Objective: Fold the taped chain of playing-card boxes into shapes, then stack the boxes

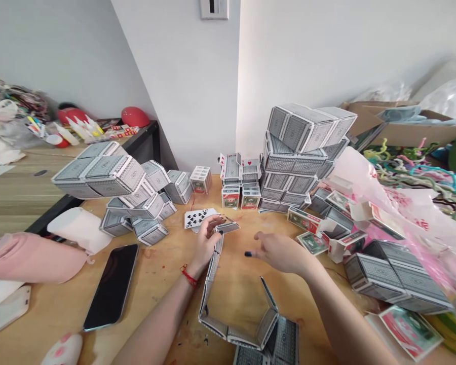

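A bent chain of joined folded playing cards (228,324) stands on edge on the wooden table (159,284), running from the near edge up to my left hand. My left hand (207,242), with a red string at the wrist, pinches the top end of that chain where a folded card (228,226) sticks out. My right hand (279,251) hovers just to the right, fingers loosely spread toward the left, holding nothing. A face-up spade card (197,217) lies just beyond my left hand.
Stacks of folded-card blocks rise at the left (106,175) and back right (300,147); small card boxes (240,188) stand between them. A black phone (112,285) lies at the left, a pink pouch (26,256) beyond it. Pink plastic wrap (395,213) and opened card packs (327,233) crowd the right.
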`<state>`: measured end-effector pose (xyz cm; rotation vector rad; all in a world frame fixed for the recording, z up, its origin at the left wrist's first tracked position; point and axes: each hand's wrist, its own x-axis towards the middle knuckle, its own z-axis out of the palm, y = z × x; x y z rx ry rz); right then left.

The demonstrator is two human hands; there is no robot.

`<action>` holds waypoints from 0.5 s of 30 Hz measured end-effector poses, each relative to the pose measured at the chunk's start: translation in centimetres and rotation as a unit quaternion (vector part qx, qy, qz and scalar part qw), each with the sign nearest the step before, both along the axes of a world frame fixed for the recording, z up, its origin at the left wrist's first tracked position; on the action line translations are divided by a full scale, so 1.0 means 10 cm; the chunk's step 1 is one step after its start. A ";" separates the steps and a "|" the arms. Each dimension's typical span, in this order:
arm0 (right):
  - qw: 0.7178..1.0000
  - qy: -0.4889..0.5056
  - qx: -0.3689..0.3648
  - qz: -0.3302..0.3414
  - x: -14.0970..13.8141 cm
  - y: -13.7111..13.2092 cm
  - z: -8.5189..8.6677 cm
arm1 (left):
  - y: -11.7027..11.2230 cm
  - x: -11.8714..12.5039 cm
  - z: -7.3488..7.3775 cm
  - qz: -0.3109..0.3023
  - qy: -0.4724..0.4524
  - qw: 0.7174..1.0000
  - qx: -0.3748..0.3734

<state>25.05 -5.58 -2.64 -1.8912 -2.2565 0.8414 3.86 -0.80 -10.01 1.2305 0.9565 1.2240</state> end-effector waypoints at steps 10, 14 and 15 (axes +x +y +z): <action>0.979 -0.105 -0.139 0.102 -0.19 -0.27 0.40 | 0.00 -0.02 0.03 -0.031 0.024 0.999 0.004; 0.983 -0.086 -0.130 0.097 -0.14 -0.29 0.37 | -0.02 -0.02 0.10 -0.047 0.046 0.998 0.016; 0.985 -0.087 -0.108 0.106 -0.13 -0.29 0.35 | -0.02 -0.03 0.10 -0.044 0.054 0.997 0.016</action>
